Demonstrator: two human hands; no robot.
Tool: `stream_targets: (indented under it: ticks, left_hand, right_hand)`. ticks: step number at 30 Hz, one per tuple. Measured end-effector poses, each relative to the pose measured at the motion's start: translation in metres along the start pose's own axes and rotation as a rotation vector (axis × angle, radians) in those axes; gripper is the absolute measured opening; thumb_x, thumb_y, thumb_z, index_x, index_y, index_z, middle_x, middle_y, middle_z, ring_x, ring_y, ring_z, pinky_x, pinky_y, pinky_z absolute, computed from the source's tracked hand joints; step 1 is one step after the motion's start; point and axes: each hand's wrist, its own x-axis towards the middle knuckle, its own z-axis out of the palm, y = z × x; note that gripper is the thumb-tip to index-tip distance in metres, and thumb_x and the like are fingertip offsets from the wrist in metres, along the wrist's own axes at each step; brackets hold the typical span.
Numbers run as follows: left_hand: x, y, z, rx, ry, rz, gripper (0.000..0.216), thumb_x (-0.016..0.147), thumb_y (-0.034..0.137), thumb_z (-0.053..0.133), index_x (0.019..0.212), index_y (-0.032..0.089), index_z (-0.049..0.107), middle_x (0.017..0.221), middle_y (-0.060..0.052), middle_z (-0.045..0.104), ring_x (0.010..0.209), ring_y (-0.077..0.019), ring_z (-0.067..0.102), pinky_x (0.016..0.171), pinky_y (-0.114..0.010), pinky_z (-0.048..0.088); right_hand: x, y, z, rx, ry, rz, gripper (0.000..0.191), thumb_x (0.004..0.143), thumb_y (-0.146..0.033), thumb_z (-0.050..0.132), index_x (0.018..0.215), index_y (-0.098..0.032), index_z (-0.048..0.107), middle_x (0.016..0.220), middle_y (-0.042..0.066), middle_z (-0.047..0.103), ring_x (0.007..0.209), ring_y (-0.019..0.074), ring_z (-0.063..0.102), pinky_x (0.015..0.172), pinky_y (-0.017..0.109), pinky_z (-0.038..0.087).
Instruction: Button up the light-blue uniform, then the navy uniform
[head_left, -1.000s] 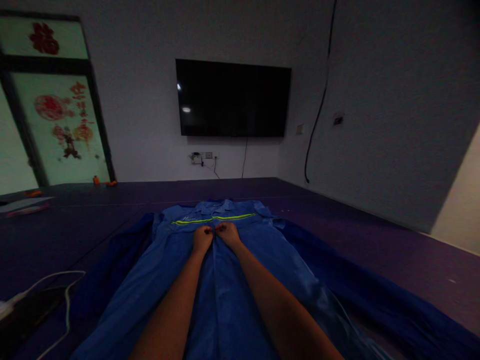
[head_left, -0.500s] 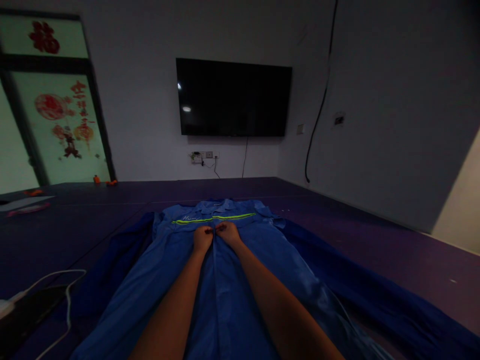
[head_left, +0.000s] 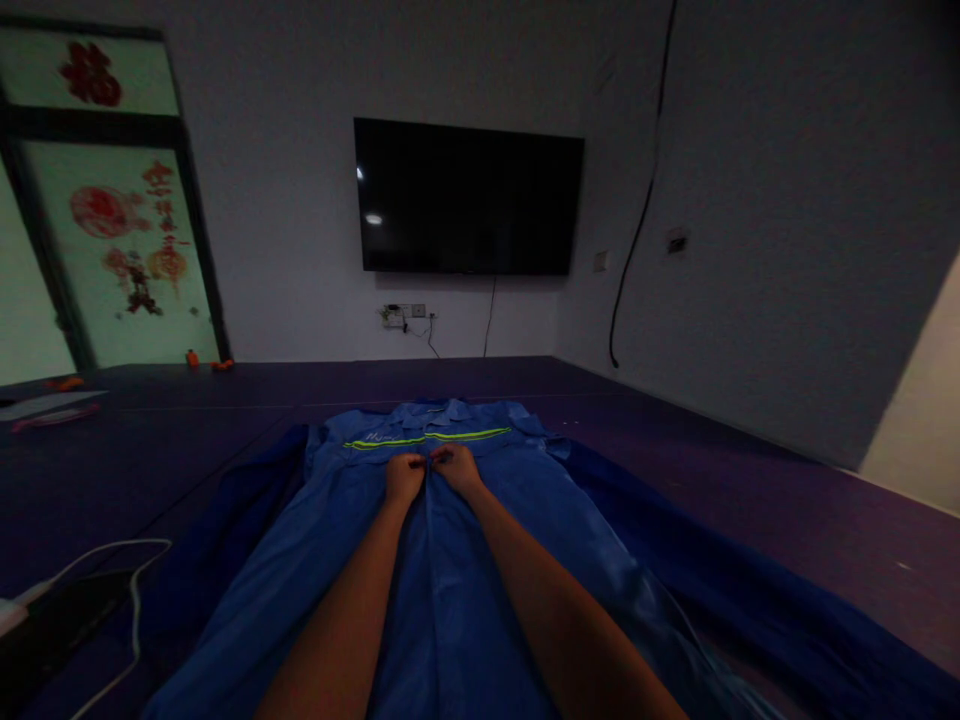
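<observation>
A blue work shirt (head_left: 510, 510) lies spread front side up, its collar away from me and its dark blue sleeves out to both sides. A yellow-green stripe crosses the chest, with white lettering above it on the left. Just below the stripe, at the front placket, my left hand (head_left: 406, 478) is closed with its fingertips pinching the shirt's edge. My right hand (head_left: 455, 468) pinches the placket from the other side, fingertips almost meeting those of the left. Any button between the fingers is too small and dark to make out.
The shirt rests on a purple floor (head_left: 720, 450). A black power strip (head_left: 67, 620) with a white cable is at the near left. Small orange objects (head_left: 223, 365) lie by the glass door. A television (head_left: 469, 197) hangs on the far wall, and a black cable (head_left: 637, 230) runs down the right wall.
</observation>
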Motion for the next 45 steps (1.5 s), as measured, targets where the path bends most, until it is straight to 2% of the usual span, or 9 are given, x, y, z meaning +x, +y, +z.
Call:
stream_targets:
  ticks: [7,10,13,16,21,25,32,38,45]
  left_hand:
    - [0.003,0.002,0.004,-0.131,-0.055,0.022,0.025,0.066,0.01,0.048,0.077,0.015,0.07,0.079,-0.003,0.071,0.074,-0.0172,0.065,0.066,-0.025,0.049]
    - [0.002,0.004,0.006,-0.162,-0.078,0.033,0.022,0.068,0.014,0.049,0.072,0.015,0.07,0.076,-0.002,0.071,0.072,-0.0171,0.064,0.063,-0.024,0.048]
    - [0.0,0.005,0.006,-0.169,-0.069,0.029,0.021,0.071,0.021,0.049,0.068,0.015,0.069,0.071,-0.002,0.07,0.072,-0.0181,0.064,0.062,-0.024,0.047]
    - [0.0,0.003,0.006,-0.159,-0.03,0.021,0.022,0.072,0.026,0.051,0.074,0.014,0.069,0.073,-0.004,0.07,0.075,-0.0186,0.064,0.065,-0.025,0.048]
    - [0.0,0.002,0.006,-0.069,0.061,-0.003,0.026,0.069,0.011,0.052,0.092,0.013,0.066,0.088,-0.007,0.069,0.078,-0.0148,0.064,0.071,-0.023,0.048]
    - [-0.001,0.002,0.005,-0.007,0.081,-0.011,0.033,0.064,0.002,0.051,0.092,0.012,0.066,0.087,-0.007,0.069,0.079,-0.0145,0.063,0.072,-0.024,0.048]
    - [-0.001,0.003,0.005,0.025,0.103,0.004,0.035,0.058,-0.004,0.048,0.084,0.01,0.065,0.083,-0.007,0.068,0.079,-0.0148,0.063,0.073,-0.023,0.047]
    - [-0.001,0.007,0.004,0.001,0.061,0.012,0.039,0.057,-0.007,0.047,0.088,0.011,0.063,0.072,-0.003,0.067,0.069,-0.0127,0.062,0.068,-0.022,0.048]
    - [-0.003,0.01,0.004,0.028,0.048,-0.005,0.038,0.06,-0.005,0.049,0.092,0.011,0.063,0.075,-0.005,0.067,0.07,-0.0128,0.063,0.069,-0.022,0.047]
  right_hand:
    - [0.001,0.005,0.001,0.085,0.06,-0.006,0.017,0.058,-0.013,0.058,0.074,-0.017,0.064,0.068,0.0,0.064,0.058,0.0137,0.057,0.057,0.025,0.047]
    - [0.001,0.004,0.0,0.087,0.078,-0.003,0.02,0.057,-0.011,0.056,0.075,-0.017,0.064,0.069,0.0,0.064,0.06,0.0143,0.058,0.058,0.025,0.047]
    - [-0.001,0.003,-0.001,0.043,0.062,0.001,0.021,0.057,-0.009,0.055,0.075,-0.017,0.063,0.07,0.001,0.065,0.064,0.015,0.059,0.061,0.024,0.047]
    - [-0.002,0.0,-0.001,-0.031,0.023,0.019,0.019,0.059,-0.009,0.055,0.074,-0.018,0.063,0.071,0.0,0.066,0.067,0.0152,0.061,0.063,0.024,0.047]
    - [-0.005,-0.007,-0.002,-0.115,-0.036,0.046,0.02,0.059,-0.008,0.056,0.074,-0.019,0.064,0.072,0.0,0.067,0.069,0.015,0.062,0.063,0.022,0.047]
    - [-0.007,-0.013,-0.003,-0.146,-0.046,0.045,0.023,0.058,-0.006,0.057,0.075,-0.02,0.065,0.072,-0.001,0.067,0.069,0.0149,0.062,0.063,0.022,0.047]
    - [-0.008,-0.016,-0.003,-0.167,-0.041,0.021,0.023,0.062,-0.007,0.052,0.075,-0.019,0.067,0.074,0.0,0.068,0.069,0.0149,0.062,0.063,0.022,0.047]
    - [-0.006,-0.015,-0.003,-0.12,0.006,0.066,0.023,0.065,-0.006,0.048,0.072,-0.019,0.066,0.07,0.0,0.067,0.069,0.0142,0.062,0.064,0.022,0.047]
    - [-0.004,-0.011,-0.002,-0.115,0.029,0.105,0.028,0.065,-0.003,0.044,0.07,-0.019,0.066,0.064,-0.001,0.065,0.068,0.0135,0.062,0.065,0.021,0.047]
